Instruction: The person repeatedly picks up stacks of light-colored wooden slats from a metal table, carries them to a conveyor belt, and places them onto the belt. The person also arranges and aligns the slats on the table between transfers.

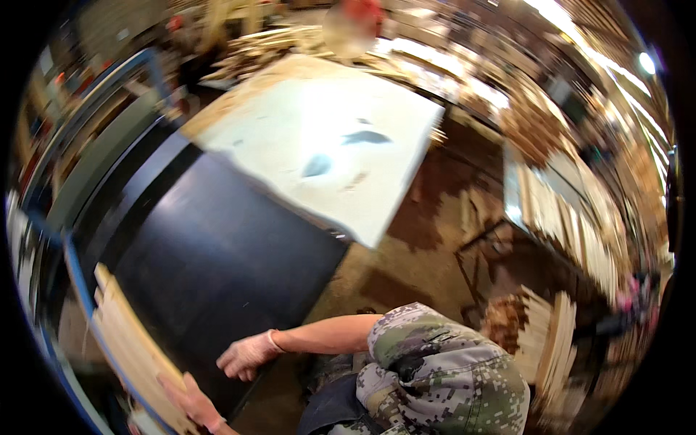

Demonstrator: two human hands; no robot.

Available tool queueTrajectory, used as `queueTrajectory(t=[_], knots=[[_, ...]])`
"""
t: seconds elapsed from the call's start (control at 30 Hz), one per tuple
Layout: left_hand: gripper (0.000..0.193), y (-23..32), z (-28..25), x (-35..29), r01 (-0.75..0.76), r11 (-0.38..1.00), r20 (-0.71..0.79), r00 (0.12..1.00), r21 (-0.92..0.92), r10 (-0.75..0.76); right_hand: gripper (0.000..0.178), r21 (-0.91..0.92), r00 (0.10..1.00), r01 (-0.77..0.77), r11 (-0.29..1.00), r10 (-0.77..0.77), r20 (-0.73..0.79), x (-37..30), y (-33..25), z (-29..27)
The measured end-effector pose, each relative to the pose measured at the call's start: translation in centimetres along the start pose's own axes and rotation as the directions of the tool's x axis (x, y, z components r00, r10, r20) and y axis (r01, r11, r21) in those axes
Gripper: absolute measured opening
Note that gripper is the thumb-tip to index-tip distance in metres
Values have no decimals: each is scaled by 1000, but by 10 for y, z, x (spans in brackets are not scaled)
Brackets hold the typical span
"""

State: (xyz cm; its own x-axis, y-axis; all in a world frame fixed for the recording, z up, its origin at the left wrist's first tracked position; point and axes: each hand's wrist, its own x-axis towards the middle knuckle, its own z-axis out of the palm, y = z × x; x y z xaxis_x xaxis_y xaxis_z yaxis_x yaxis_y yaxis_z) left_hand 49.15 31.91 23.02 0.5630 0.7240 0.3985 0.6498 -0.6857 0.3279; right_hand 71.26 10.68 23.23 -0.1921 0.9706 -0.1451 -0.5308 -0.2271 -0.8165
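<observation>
A bundle of long pale wooden strips (134, 337) lies along the left side of a dark, smooth machine table (225, 246). My left hand (192, 403) rests on the near part of these strips, fingers stretched out and thumb apart. Over the near edge of the dark table hangs my right hand (246, 357) in a pale glove, its fingers loosely curled, with nothing visible in them. Beyond the dark surface is a wide board with a whitish, shiny top (326, 130), marked by a few dark patches.
A blue metal frame (69, 254) borders the table on the left. Stacked strips lie on a rack (558, 210) at the right, and another wood stack (544, 333) stands near my right side. Loose wood (268, 54) is piled at the back. Motion blurs the surroundings.
</observation>
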Motion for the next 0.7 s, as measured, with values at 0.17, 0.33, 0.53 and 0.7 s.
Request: queueTrajectory(t=[0.17,0.33,0.53,0.7], knots=[[58,276,-38,-52,333,661,396,916,-672,-59,32,-204,936,-205,957,130,-328,-209,90,-66],[47,426,103,-124,534,262,584,626,-804,517,70,205,-65,-434,877,197,-978,-481,255,-104],[41,609,165,-204,545,541,682,81,-641,727,55,572,-596,20,820,469,-651,-723,379,-53],[42,726,197,-254,458,675,684,-179,-578,707,53,414,-601,227,881,462,-653,-775,426,-37]])
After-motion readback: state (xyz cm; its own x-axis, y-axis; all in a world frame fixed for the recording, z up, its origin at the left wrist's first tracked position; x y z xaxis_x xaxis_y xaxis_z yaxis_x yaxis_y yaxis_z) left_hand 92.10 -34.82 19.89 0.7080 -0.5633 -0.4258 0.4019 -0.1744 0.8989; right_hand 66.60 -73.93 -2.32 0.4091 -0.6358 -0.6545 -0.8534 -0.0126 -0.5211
